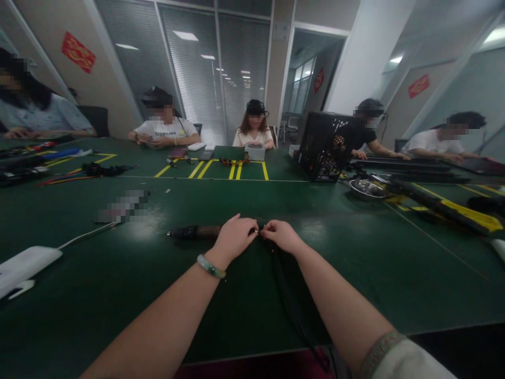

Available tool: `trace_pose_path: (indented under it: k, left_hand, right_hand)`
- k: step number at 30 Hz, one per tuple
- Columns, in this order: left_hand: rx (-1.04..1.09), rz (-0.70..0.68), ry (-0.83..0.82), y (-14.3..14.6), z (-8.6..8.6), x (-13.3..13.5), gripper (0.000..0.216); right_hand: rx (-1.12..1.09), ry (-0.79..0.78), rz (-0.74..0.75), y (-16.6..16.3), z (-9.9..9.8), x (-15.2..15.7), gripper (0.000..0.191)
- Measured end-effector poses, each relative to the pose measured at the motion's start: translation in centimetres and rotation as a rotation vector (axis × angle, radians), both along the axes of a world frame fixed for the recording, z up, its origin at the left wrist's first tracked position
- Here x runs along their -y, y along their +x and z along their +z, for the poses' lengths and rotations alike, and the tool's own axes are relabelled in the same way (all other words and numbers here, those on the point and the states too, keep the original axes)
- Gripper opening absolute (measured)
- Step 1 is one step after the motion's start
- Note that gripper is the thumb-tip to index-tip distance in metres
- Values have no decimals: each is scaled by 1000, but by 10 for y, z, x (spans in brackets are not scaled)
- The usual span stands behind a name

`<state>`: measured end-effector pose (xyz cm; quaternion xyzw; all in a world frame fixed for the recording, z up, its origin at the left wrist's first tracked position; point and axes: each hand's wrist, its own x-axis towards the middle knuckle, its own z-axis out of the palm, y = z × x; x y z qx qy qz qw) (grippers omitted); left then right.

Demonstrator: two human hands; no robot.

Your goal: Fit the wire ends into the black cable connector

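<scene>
A long dark tool (195, 232), shaped like an electric screwdriver with a metal tip at its left end, lies on the green table. My left hand (236, 235), a bangle on its wrist, is over the tool's right end. Its thumb and fingers are closed at a small brass-coloured metal piece (256, 231). Facing it, my right hand (282, 235) is pinched just right of that piece; what its fingertips hold is mostly hidden. A black cord (284, 295) runs from beneath my right hand to the table's near edge and hangs over it.
At left, a white power strip (29, 266) has a cable leading to a blurred-out phone-like object (124, 206). A black computer case (325, 145), a metal bowl (367, 187) and cable bundles (104, 169) lie farther off. Several people sit across the table.
</scene>
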<state>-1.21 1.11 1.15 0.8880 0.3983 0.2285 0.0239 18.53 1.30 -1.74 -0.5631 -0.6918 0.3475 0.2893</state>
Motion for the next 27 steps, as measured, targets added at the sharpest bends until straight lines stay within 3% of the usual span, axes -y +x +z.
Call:
trace_pose_path:
  k: [15, 27]
  left_hand:
    - [22, 26, -63, -1, -1, -3, 12]
    - [33, -33, -58, 1, -10, -13, 13]
  right_hand:
    - [65, 71, 23, 6, 7, 7, 16]
    - [16, 92, 39, 9, -1, 0, 16]
